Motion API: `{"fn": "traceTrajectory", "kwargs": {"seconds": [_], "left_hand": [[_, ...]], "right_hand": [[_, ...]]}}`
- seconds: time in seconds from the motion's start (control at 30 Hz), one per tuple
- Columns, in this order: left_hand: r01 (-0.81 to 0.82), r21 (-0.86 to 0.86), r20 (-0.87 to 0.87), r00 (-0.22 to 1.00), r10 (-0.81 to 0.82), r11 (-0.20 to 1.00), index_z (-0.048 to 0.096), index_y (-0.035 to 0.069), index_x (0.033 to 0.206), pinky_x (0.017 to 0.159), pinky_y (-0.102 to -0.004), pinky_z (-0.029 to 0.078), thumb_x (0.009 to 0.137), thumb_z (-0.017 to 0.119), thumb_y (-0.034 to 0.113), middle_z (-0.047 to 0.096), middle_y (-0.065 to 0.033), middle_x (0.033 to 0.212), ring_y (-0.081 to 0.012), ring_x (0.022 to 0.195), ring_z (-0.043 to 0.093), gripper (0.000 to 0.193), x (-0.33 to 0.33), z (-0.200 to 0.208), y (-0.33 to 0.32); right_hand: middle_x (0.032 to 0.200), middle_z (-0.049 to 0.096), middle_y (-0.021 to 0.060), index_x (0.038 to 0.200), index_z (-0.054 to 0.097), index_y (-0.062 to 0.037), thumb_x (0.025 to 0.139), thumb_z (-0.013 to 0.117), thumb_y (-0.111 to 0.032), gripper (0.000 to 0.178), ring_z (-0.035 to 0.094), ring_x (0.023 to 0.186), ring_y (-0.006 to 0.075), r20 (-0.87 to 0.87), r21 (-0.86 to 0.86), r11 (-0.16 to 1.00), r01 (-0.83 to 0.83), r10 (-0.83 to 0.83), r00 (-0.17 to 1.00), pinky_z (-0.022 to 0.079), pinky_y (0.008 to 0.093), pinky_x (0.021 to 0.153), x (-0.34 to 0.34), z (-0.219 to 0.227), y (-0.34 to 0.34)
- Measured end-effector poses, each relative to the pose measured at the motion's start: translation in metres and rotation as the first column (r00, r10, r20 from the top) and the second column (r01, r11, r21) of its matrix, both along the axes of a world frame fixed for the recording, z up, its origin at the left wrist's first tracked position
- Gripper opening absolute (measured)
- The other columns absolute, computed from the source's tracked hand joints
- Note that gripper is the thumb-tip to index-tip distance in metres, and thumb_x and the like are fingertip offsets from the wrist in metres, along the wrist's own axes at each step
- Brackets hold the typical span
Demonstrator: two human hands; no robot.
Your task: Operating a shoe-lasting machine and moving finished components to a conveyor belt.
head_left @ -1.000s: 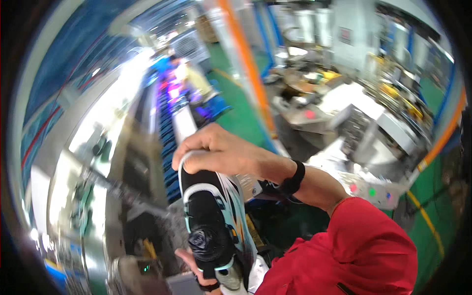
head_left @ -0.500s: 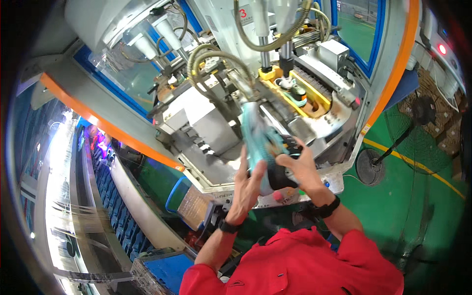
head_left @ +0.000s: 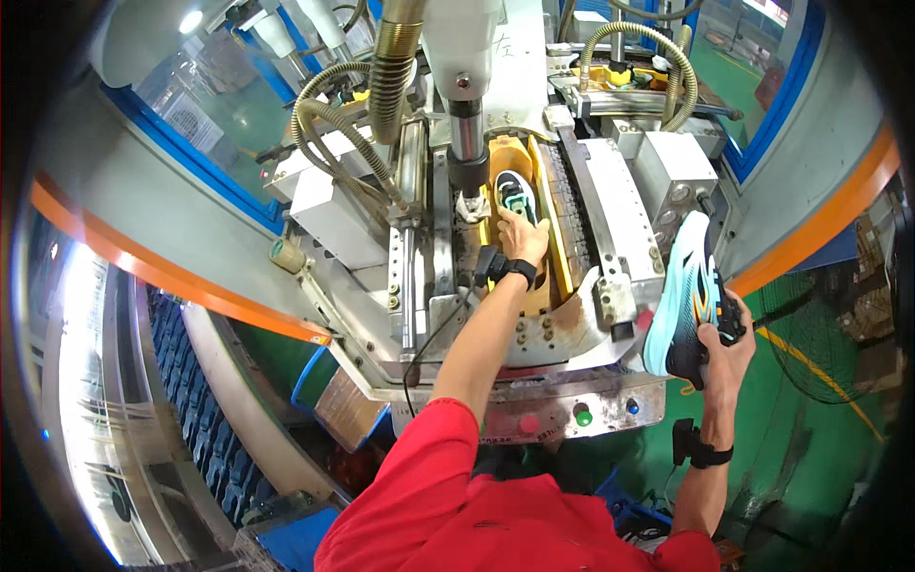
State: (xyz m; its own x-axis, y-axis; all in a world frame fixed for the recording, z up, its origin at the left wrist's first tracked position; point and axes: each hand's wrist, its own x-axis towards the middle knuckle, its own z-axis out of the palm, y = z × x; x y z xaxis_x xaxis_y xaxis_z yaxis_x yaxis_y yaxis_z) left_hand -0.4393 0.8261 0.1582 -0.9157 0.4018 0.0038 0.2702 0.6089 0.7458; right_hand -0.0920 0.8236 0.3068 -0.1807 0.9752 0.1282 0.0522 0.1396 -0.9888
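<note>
A black, white and mint-green sneaker [head_left: 516, 193] lies in the yellow cradle [head_left: 508, 153] of the press. My left hand [head_left: 523, 238] reaches in over the cradle and has its fingers closed round the near end of that sneaker; part of the fingers is hidden. Out to the right, beside the machine's front corner, my right hand [head_left: 727, 351] grips a second sneaker [head_left: 682, 300] by its black side. This one is held on end, its pale-blue sole facing left, with orange and black on the upper.
A steel press ram [head_left: 467, 133] hangs just left of the cradle. A dark ridged pad [head_left: 574, 205] flanks it on the right. Coloured buttons [head_left: 583, 416] line the front panel. Orange-edged guards [head_left: 181, 276] frame both sides, and a conveyor [head_left: 214, 419] runs at far left.
The sneaker that both hands held in front of the machine is now in my right hand, off to the right. My left hand has let go of it and moved forward into the cradle. The view has shifted.
</note>
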Motion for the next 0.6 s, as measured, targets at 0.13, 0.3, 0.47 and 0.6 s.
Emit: {"fn": "traceTrajectory", "kwargs": {"seconds": [0.13,0.3,0.47,0.6], "left_hand": [[-0.053,0.019,0.036,0.998,0.052,0.998,0.037,-0.007,0.129,0.089,-0.0496,0.048,0.076,0.073,0.015,0.058,-0.0317,0.110,-0.0442,0.104,0.060,0.068,-0.023,0.008,-0.020],[-0.173,0.592,0.636,0.700,-0.325,0.787,0.061,-0.003,0.110,0.075,-0.0331,0.053,0.080,0.070,0.005,0.069,-0.0100,0.099,-0.0212,0.086,0.067,0.033,-0.026,0.050,-0.116],[-0.209,0.592,0.736,0.535,-0.415,0.779,0.056,-0.004,0.121,0.082,-0.0297,0.052,0.087,0.065,0.005,0.066,-0.0065,0.105,-0.0157,0.092,0.065,0.036,0.039,0.142,-0.268],[-0.304,0.537,0.712,0.663,-0.230,0.787,0.052,-0.006,0.126,0.086,-0.0298,0.050,0.081,0.071,0.006,0.062,-0.0086,0.111,-0.0146,0.096,0.061,0.049,0.074,0.171,-0.392]], "right_hand": [[0.102,0.063,0.0081,0.120,0.058,0.0015,0.070,0.070,-0.011,0.054,0.060,0.089,0.0141,0.178,0.117,0.993,0.011,-0.032,0.984,0.049,0.0276,0.082,-0.025,0.007,0.028],[0.090,0.068,0.0146,0.106,0.063,0.0051,0.064,0.074,-0.024,0.052,0.064,0.079,0.0194,0.485,0.204,0.957,-0.207,0.085,0.870,0.051,0.0311,0.074,-0.156,0.055,0.094],[0.102,0.066,0.0261,0.099,0.064,0.0089,0.058,0.078,-0.037,0.064,0.066,0.095,0.0349,0.815,-0.005,0.880,-0.475,0.279,0.508,0.053,0.0378,0.081,-0.303,0.015,0.110],[0.095,0.069,0.0224,0.094,0.064,0.0037,0.068,0.074,-0.028,0.042,0.068,0.092,0.0367,0.830,0.044,0.860,-0.508,0.252,0.498,0.053,0.0414,0.083,-0.381,-0.047,0.048]]}}
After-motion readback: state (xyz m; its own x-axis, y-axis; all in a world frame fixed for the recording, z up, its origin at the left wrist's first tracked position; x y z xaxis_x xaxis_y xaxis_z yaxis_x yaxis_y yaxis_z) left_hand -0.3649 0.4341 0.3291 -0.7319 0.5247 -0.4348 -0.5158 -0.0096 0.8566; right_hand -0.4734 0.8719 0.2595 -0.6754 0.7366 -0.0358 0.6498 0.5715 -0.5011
